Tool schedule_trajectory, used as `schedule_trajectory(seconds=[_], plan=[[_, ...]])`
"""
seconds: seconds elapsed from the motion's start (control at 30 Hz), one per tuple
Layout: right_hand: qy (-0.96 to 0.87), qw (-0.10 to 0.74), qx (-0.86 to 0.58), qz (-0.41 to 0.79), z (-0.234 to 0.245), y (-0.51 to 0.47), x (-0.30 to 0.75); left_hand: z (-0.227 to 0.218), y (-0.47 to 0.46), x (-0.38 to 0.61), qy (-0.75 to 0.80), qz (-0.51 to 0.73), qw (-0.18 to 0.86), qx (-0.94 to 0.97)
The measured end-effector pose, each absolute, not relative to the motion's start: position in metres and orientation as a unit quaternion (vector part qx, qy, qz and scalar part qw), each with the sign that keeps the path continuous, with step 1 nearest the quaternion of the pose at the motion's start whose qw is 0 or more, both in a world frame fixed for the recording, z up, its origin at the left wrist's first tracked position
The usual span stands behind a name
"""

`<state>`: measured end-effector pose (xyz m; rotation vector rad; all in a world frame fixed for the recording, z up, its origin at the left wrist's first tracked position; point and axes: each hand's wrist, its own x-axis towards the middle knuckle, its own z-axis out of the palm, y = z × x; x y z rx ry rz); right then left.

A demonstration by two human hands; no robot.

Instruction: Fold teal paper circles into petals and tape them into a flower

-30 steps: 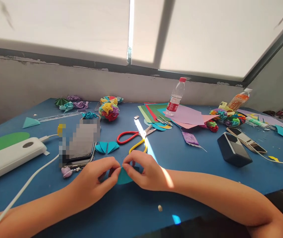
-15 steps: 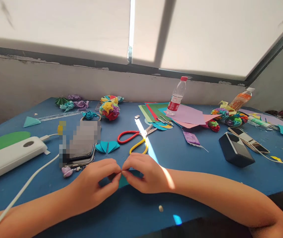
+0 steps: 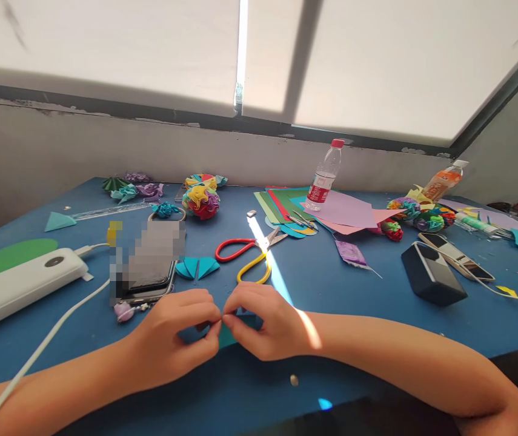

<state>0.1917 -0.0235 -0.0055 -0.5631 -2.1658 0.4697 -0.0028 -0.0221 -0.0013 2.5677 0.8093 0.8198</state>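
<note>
Low over the blue table, my left hand (image 3: 181, 333) and my right hand (image 3: 261, 321) meet fingertip to fingertip. Both pinch a small piece of teal paper (image 3: 229, 338), mostly hidden behind the fingers. Just beyond my right hand lie scissors (image 3: 255, 257) with one red and one yellow handle, blades partly apart. Folded teal paper pieces (image 3: 197, 267) rest past my left hand, beside a phone (image 3: 147, 284) with a purple charm (image 3: 123, 311).
A white power bank (image 3: 26, 284) with a cable lies left, by a green paper circle (image 3: 13, 257). Paper flowers (image 3: 200, 201), a water bottle (image 3: 323, 178) on coloured sheets (image 3: 340, 212), a dark box (image 3: 432, 272), another phone (image 3: 456, 257) and an orange drink bottle (image 3: 444, 181) stand further back.
Both hands stay pinched together on the teal paper, with only slight finger movement. The view has shifted very slightly; nothing else has visibly moved.
</note>
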Motion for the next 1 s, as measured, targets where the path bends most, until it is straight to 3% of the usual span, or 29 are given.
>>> schedule_trajectory(seconds=[0.47,1.0], plan=[[-0.790,0.444,-0.296,0.301,-0.002,-0.017,0.195,0.002,-0.020,-0.002,0.299,0.310,0.168,0.887],[-0.819,0.399,-0.284,0.297,-0.004,-0.019,0.194,-0.005,-0.019,-0.006,0.286,0.239,0.167,0.913]])
